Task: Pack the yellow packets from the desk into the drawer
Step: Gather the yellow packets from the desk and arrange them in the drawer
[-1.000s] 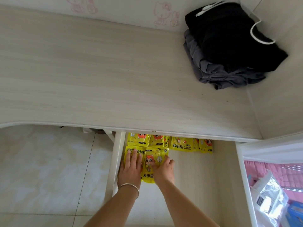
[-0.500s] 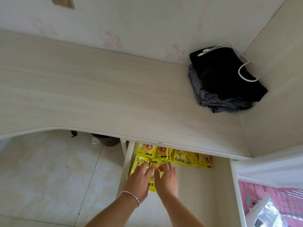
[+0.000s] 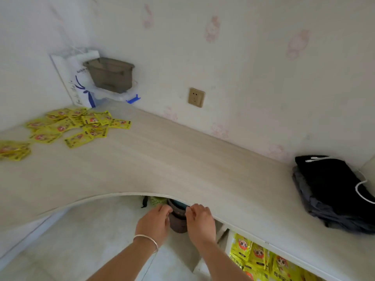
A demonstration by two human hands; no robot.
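Glossy yellow packets (image 3: 79, 126), flat rectangular foil sachets with a red cartoon print, lie scattered on the pale wood-grain tabletop (image 3: 182, 169); more fill the drawer (image 3: 227, 246) below. Lettering is illegible. Left hand (image 3: 155, 222) and right hand (image 3: 199, 221): fingers loosely curled, holding nothing, at the tabletop edge
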